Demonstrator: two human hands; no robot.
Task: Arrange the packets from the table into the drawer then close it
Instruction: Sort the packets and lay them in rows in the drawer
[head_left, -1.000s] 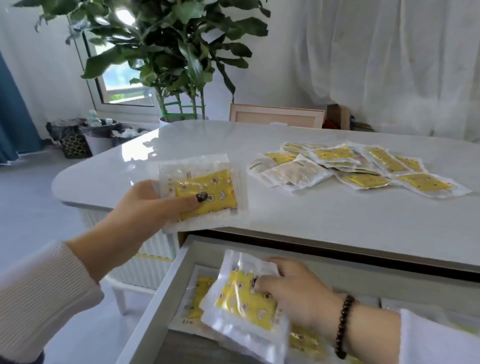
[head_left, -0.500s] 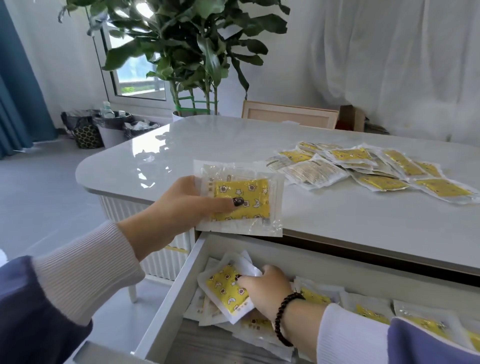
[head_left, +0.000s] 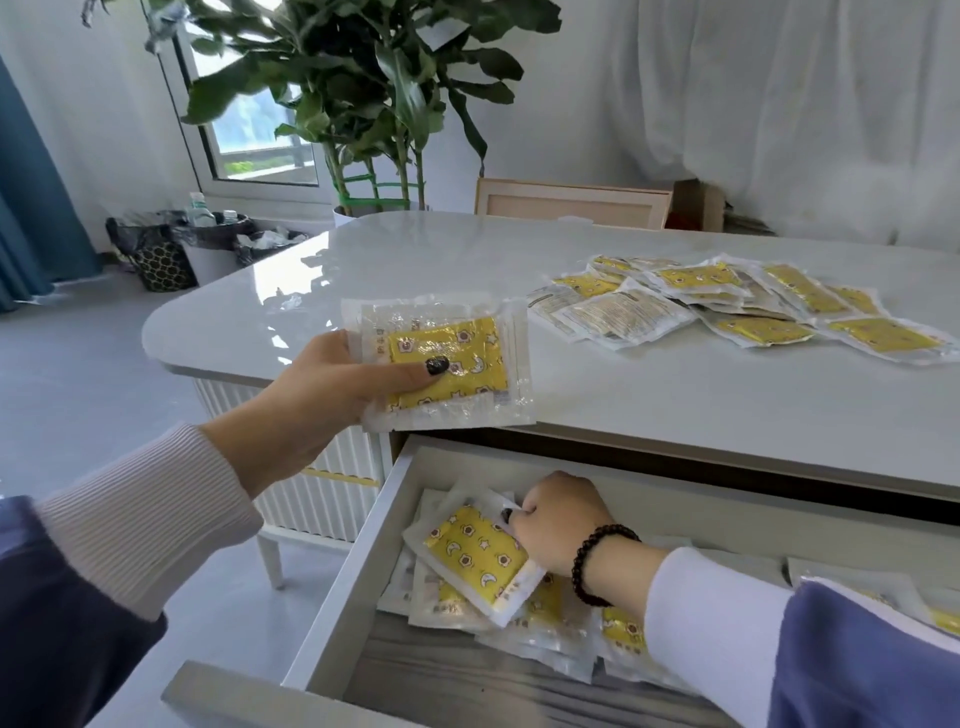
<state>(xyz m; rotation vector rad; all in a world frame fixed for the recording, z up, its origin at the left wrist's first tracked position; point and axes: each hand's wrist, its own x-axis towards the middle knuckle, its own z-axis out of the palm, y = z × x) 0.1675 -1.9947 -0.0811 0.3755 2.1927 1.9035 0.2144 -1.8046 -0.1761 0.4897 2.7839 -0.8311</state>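
Packets, flat yellow-printed clear plastic sachets (head_left: 748, 306), lie heaped on the white counter (head_left: 649, 395). My left hand (head_left: 332, 395) pinches a floppy stack (head_left: 447, 358); my right hand (head_left: 558, 519) grips one (head_left: 475, 556) in the open drawer (head_left: 343, 577). Light, probably slick; I hold by edges.

packets (head_left: 748, 306), print too blurred to read

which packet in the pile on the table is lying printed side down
The pale packet at the pile's near-left edge: it shows a whitish back with fine print, while the others around it show yellow fronts.
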